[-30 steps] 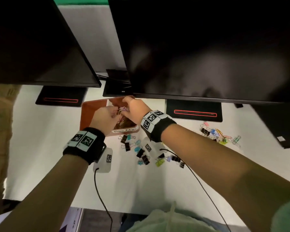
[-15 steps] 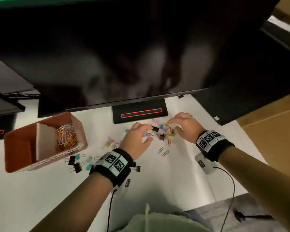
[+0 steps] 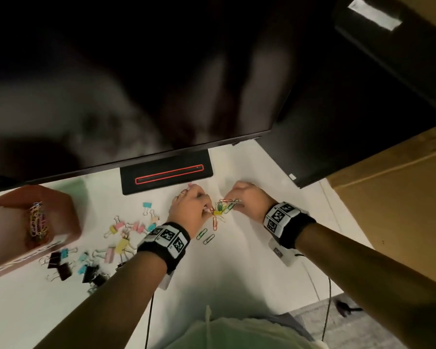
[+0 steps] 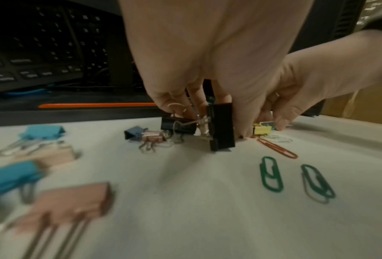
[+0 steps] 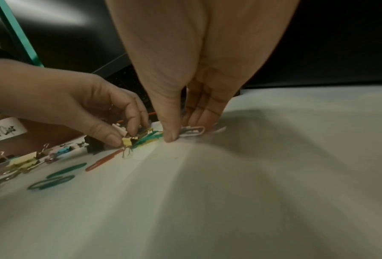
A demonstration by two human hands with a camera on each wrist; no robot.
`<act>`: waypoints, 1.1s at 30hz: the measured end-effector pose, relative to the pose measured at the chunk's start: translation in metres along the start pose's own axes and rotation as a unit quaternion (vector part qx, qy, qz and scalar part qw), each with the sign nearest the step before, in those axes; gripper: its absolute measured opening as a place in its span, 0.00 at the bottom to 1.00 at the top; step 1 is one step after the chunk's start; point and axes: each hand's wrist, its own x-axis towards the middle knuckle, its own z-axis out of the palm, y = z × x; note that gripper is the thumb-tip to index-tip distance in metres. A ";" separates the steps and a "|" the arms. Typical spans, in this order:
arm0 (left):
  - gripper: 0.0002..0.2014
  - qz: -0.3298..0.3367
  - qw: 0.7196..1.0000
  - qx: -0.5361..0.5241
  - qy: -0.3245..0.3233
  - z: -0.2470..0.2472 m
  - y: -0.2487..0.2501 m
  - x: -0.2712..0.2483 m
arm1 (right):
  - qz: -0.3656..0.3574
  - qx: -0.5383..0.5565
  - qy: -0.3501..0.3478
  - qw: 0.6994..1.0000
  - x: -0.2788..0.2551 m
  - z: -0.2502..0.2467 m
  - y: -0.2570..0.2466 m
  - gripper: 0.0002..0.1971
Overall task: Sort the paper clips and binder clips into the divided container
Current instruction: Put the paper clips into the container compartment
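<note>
Black binder clip (image 4: 221, 126) seen pinched in left hand (image 4: 210, 57) only from left wrist, white paper clip (image 5: 191, 131) gripped by right hand (image 5: 199, 70) on surface (image 5: 252, 192), divided container (image 3: 33, 222) shown far left overhead.

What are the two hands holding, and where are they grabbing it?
Left hand pinches a black binder clip by its body. Right hand pinches white paper clips at their near ends.

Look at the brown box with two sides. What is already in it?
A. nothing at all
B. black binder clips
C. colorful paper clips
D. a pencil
C: in the head view, a bunch of colorful paper clips lies in one compartment of the brown divided container, while the binder clips are scattered on the white table outside it.
</note>
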 end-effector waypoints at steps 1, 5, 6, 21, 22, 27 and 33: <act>0.05 -0.004 1.000 -0.008 0.002 0.000 -0.003 -0.002 | -0.004 0.001 -0.002 1.000 0.000 0.001 0.001 0.13; 0.02 -0.026 0.999 -0.045 0.010 -0.005 -0.018 -0.011 | -0.012 -0.003 -0.005 1.000 0.002 0.001 0.002 0.09; 0.03 -0.028 0.998 -0.056 0.009 -0.007 -0.022 -0.014 | -0.012 -0.005 -0.007 1.000 0.002 0.001 0.002 0.09; 0.20 -0.078 0.989 -0.122 0.010 0.011 0.028 -0.023 | -0.072 -0.046 -0.041 0.996 0.018 0.007 -0.019 0.09; 0.19 -0.092 0.987 -0.134 0.015 0.012 0.028 -0.020 | -0.070 -0.041 -0.044 0.996 0.018 0.008 -0.019 0.08; 0.16 -0.096 0.985 -0.143 0.018 0.009 0.018 -0.014 | -0.059 -0.015 -0.034 0.998 0.014 0.009 -0.011 0.07; 0.17 -0.097 0.978 -0.152 0.101 -0.013 0.001 -0.034 | -0.063 0.003 -0.017 0.998 0.008 0.003 0.001 0.11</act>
